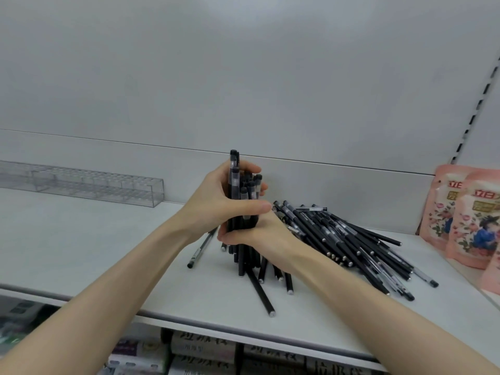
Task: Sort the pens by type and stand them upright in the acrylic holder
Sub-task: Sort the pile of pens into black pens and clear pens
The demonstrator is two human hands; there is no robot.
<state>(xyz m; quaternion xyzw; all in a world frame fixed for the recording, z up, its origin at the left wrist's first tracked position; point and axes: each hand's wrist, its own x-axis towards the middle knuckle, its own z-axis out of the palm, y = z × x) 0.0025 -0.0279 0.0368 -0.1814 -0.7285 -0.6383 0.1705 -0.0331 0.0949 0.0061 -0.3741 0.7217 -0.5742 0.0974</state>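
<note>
Both forearms are bare, converging from the lower corners to mid-frame. Upper grip is the left hand [213,204] — fingers wrapped round the far side of a bundle of pens [240,221], thumb laid across the front. The right hand [257,235] sits just beneath, touching it, curled round the same bundle — fingertips mostly hidden, probably tucked under.

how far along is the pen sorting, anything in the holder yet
Barely started. The acrylic holder looks empty. The left hand and right hand grip an upright bundle of pens. The pile beside them lies loose on the shelf, unsorted.
</note>
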